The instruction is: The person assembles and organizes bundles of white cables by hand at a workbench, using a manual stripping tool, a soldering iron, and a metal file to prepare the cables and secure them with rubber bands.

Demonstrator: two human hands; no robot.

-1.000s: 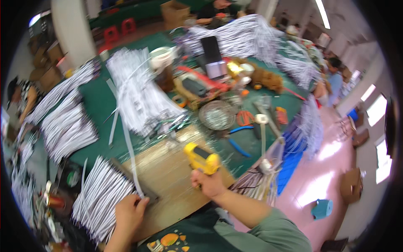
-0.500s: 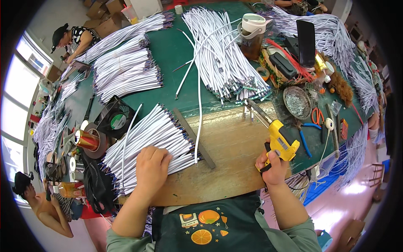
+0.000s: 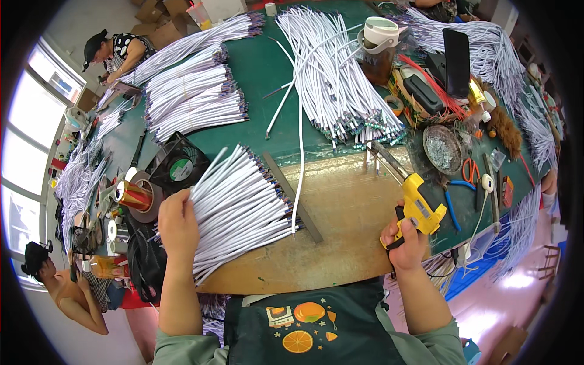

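Observation:
White cables [image 3: 243, 216] with dark tips lie in a fanned row on the wooden board [image 3: 340, 243] in front of me. At the row's left end is my left hand [image 3: 178, 226], its fingers curled down against the cable ends. What lies inside those fingers is hidden. My right hand [image 3: 406, 246] grips the black handle of a yellow soldering gun [image 3: 421, 207], whose metal nozzle points up and left over the board's right side. Between the hands, one loose white cable [image 3: 300, 164] runs down past a flat metal bar [image 3: 293, 198].
More white cable bundles [image 3: 194, 97] cover the green table, with another heap [image 3: 334, 79] ahead. A black fan [image 3: 179, 164] and red-gold can [image 3: 132, 196] stand left. Right are a metal dish [image 3: 443, 149], blue-handled pliers [image 3: 451, 207] and orange scissors [image 3: 470, 170]. Two people sit left.
My left hand has slid left from on top of the cables to their left ends. The soldering gun stays in my right hand. The whole view has shifted slightly.

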